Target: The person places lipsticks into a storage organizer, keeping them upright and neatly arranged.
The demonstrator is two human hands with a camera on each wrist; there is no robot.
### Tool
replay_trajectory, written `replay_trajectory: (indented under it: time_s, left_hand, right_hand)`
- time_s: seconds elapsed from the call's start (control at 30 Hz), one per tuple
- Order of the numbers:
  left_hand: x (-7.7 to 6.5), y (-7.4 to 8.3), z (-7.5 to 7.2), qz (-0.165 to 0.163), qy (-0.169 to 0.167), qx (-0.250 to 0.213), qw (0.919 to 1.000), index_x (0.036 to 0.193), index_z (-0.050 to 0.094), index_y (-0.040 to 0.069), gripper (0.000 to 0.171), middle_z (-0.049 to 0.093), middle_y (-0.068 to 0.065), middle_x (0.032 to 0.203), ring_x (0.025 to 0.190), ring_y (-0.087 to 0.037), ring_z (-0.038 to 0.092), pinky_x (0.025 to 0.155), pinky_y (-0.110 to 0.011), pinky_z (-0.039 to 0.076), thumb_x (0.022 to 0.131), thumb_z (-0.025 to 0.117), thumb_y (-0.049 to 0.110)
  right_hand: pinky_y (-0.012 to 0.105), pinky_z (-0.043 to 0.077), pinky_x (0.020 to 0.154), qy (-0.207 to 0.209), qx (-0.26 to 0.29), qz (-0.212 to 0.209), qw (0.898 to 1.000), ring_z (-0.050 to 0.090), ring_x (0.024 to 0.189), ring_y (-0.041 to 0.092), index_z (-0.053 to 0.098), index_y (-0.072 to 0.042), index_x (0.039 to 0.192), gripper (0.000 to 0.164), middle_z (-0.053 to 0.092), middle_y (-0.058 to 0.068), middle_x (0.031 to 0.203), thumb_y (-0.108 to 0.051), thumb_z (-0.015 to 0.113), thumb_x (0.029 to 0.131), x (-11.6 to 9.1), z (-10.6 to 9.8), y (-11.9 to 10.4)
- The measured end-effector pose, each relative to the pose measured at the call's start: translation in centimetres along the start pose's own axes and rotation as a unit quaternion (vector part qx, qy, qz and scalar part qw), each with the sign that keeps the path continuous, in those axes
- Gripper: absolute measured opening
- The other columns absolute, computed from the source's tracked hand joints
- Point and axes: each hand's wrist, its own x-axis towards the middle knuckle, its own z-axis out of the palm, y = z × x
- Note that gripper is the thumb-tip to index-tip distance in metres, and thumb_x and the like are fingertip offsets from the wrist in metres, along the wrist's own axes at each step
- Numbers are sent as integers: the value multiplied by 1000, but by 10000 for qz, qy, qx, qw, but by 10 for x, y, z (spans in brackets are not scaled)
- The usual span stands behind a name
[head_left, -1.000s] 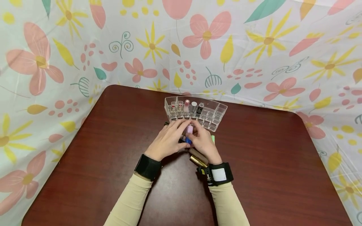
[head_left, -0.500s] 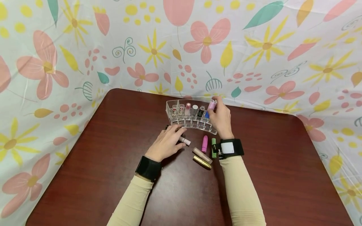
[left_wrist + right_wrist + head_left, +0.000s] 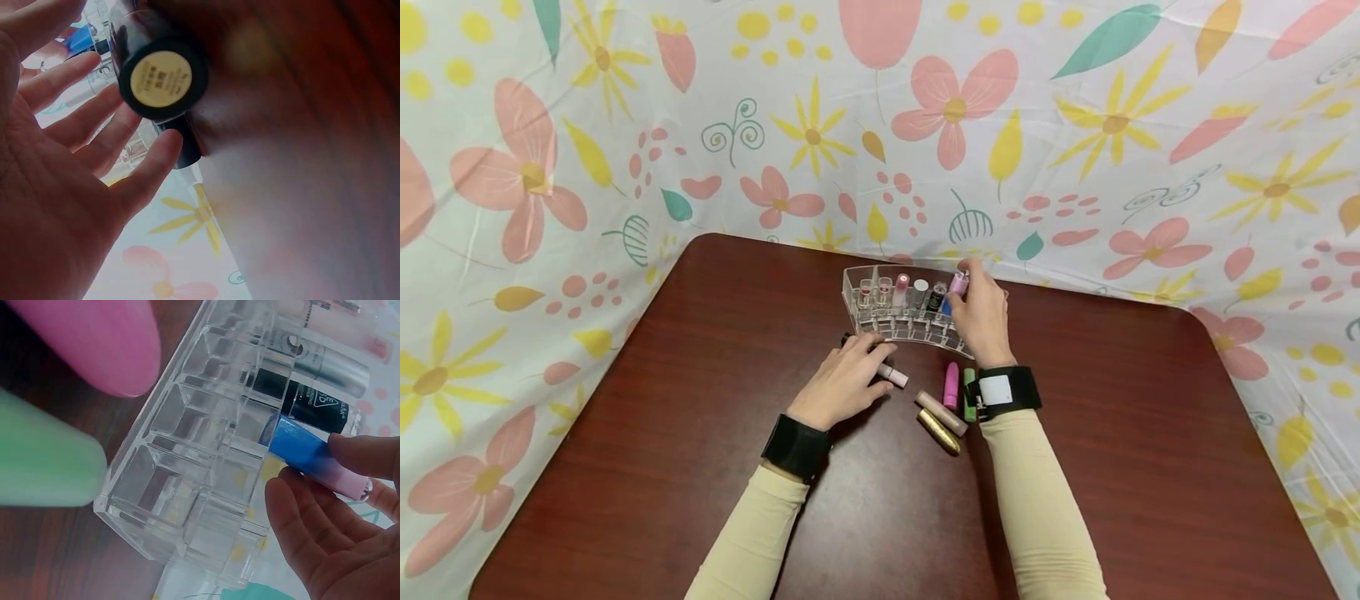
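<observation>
My right hand (image 3: pixel 985 321) pinches a blue-and-pink lipstick tube (image 3: pixel 315 459) between thumb and fingers. The tube's blue end is in a back-row slot of the clear acrylic lipstick organizer (image 3: pixel 917 337), beside a black tube (image 3: pixel 312 403); in the right wrist view it leans, and I cannot tell if it touches the slot's bottom. My left hand (image 3: pixel 842 379) rests low over the table in front of the organizer, fingers spread and relaxed, gripping nothing. Close to it lie a pale pink tube (image 3: pixel 892 376) and a dark tube with a round label (image 3: pixel 161 78), partly hidden by the hand in the head view.
Several lipsticks stand in the organizer's back row, left of the held one. In front lie a magenta tube (image 3: pixel 951 385), a green tube (image 3: pixel 970 392) partly under the right wrist, a taupe tube (image 3: pixel 942 413) and a gold tube (image 3: pixel 938 431). Patterned cloth (image 3: pixel 820 175) hangs behind the table.
Both hands were together at the blue-and-pink tube before the organizer. My right hand carried it right and back to the rear row, then lowered it slightly. The left hand stayed nearly in place.
</observation>
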Motion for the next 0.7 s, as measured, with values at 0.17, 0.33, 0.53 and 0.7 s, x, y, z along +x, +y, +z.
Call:
replay_trajectory:
  time_s: [0.17, 0.33, 0.53, 0.7]
  left_hand:
    - [0, 0, -1, 27, 8, 19, 10000, 145, 54, 18, 56, 53, -7, 146, 134, -27, 51, 100, -54, 50, 95, 73, 34]
    - [0, 0, -1, 16, -12, -12, 10000, 144, 55, 18, 54, 55, -7, 144, 134, -27, 51, 100, -54, 50, 95, 72, 35]
    - [-1, 0, -1, -13, -59, -29, 10000, 143, 56, 17, 53, 56, -6, 142, 134, -27, 50, 102, -55, 49, 95, 72, 34]
    - [-1, 0, -1, -29, -100, -46, 9999, 142, 57, 17, 53, 55, -8, 144, 135, -28, 50, 102, -56, 49, 95, 72, 35]
  right_hand:
    - [55, 49, 76, -21, -168, -26, 9999, 65, 90, 42, 52, -9, 130, 40, 66, 22, 105, -6, 68, 94, -2, 3, 1]
    - [53, 48, 74, -108, -266, -15, 9996, 64, 89, 42, 51, -10, 129, 36, 64, 21, 110, -6, 66, 96, -7, 9, 4]
    - [57, 49, 77, -4, -267, -118, 9996, 63, 93, 45, 53, -9, 126, 32, 63, 23, 113, -6, 65, 96, -11, 13, 5]
    - [58, 50, 78, 142, -291, -162, 9993, 64, 95, 45, 55, -8, 128, 33, 62, 23, 116, -5, 65, 96, -15, 15, 4]
